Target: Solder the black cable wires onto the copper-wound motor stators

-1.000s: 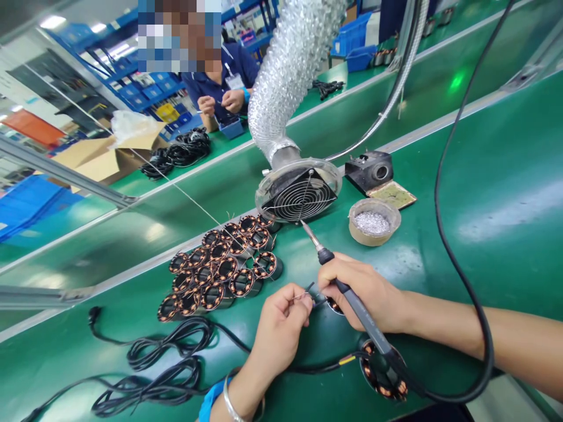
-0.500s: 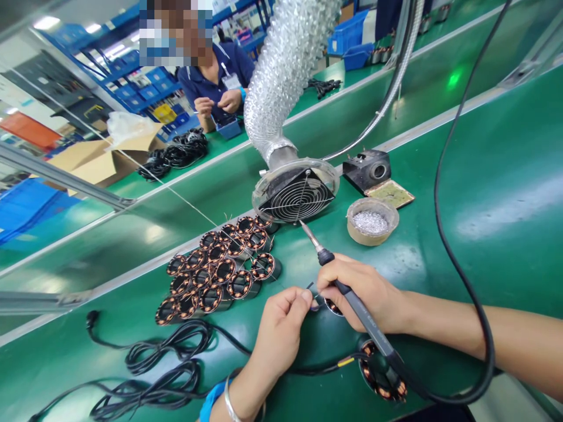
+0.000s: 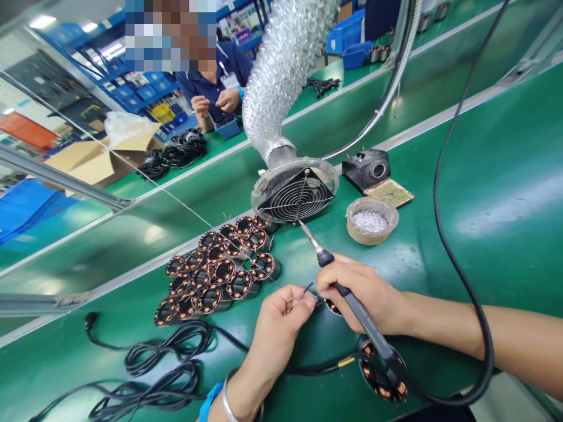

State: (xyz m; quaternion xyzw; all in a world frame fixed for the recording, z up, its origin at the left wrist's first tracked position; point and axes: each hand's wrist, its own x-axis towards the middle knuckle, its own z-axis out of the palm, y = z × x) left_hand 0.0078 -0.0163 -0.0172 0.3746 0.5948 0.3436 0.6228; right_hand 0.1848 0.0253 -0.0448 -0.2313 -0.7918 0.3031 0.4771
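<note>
Soldering iron (image 3: 368, 324) in right hand (image 3: 373, 293), grip wrapped round handle; tip points away, by lower edge of fan (image 3: 299, 199), contact I cannot tell. Left hand (image 3: 278, 328), just beside right, pinches thin wire (image 3: 308, 288), thumb to forefinger. Coil (image 3: 333, 306) half hidden under right hand; second coil (image 3: 368, 375) below it, crossed by iron. Risks, judged from my remote view: tip, if hot, swung back, could burn left hand. Cord (image 3: 487, 351) crossing right forearm could snag, jerk iron. Slack pinch could drop wire.
</note>
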